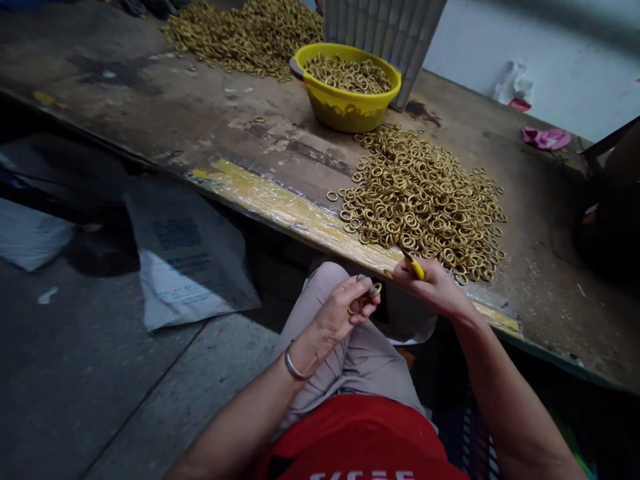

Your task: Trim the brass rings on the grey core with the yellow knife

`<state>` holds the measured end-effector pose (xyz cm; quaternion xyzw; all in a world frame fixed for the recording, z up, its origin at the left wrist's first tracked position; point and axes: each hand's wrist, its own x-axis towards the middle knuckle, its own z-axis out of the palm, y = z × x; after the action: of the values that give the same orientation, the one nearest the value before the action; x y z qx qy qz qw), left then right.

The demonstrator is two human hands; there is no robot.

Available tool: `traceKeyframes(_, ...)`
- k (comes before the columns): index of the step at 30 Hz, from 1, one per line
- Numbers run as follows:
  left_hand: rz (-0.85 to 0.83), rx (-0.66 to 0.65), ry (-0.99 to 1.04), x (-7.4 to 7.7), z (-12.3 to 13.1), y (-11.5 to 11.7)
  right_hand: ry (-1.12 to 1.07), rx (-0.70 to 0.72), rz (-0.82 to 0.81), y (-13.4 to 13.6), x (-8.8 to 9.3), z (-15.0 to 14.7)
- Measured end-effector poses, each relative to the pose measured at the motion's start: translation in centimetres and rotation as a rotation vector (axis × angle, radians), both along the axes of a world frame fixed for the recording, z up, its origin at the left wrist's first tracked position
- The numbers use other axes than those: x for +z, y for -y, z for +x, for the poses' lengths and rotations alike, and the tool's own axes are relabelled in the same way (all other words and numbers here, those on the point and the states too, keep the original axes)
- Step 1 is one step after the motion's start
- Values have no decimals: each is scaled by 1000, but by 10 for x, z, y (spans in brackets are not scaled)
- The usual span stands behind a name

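Note:
Over my lap, my left hand (345, 307) is closed on brass-coloured rings (355, 307), one of them pinched out by the thumb and forefinger. Something grey covers the tip of that thumb. My right hand (434, 285) grips a small yellow-handled knife (415, 268) at the table's front edge, its dark blade pointing up and away to the left. Just beyond that hand spreads a large pile of loose rings (425, 193). How many rings the left hand holds is hidden by the fingers.
A yellow basin (345, 107) full of rings stands behind the pile, against a grey ribbed crate (383, 27). Another ring heap (245, 33) lies far left. Yellow tape (280, 200) covers the table's front edge. A white sack (185, 267) sits on the floor at left; a pink cloth (545, 138) lies at right.

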<state>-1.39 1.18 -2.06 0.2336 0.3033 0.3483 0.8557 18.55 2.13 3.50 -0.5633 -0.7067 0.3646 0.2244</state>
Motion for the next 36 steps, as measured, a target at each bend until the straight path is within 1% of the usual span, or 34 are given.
traceKeyframes(2, 2, -15, 5, 0, 2, -2, -157, 28, -118, 8, 9, 0)
traceKeyframes(4, 35, -34, -8, 1, 3, -2, -219, 36, -204, 14, 16, 0)
traceKeyframes(6, 68, -64, -19, 3, 3, -1, -241, 69, -250, 18, 20, 1)
traceKeyframes(11, 108, -228, -28, 6, 2, 4, -240, 165, -225, 18, 19, 6)
traceKeyframes(14, 133, -317, -24, 7, 5, 9, -227, 174, -211, 22, 15, 6)
traceKeyframes(16, 127, -317, -19, 9, 6, 12, -207, 132, -156, 30, 13, 4)
traceKeyframes(18, 116, -239, -39, 12, 7, 15, -143, 31, -29, 41, 10, 1)
traceKeyframes(20, 109, -146, -77, 16, 8, 18, -31, -56, 106, 55, 7, -2)
traceKeyframes(23, 129, -81, -141, 20, 9, 21, 182, -69, 198, 74, 0, -5)
traceKeyframes(26, 186, -64, -202, 22, 12, 24, 393, -63, 201, 86, -6, -8)
traceKeyframes(29, 240, -60, -247, 22, 13, 26, 546, -66, 191, 88, -9, -11)
traceKeyframes(33, 363, -42, -323, 23, 12, 23, 722, -79, 159, 82, -8, -17)
traceKeyframes(36, 461, 6, -369, 28, 9, 20, 820, -86, 116, 71, -9, -19)
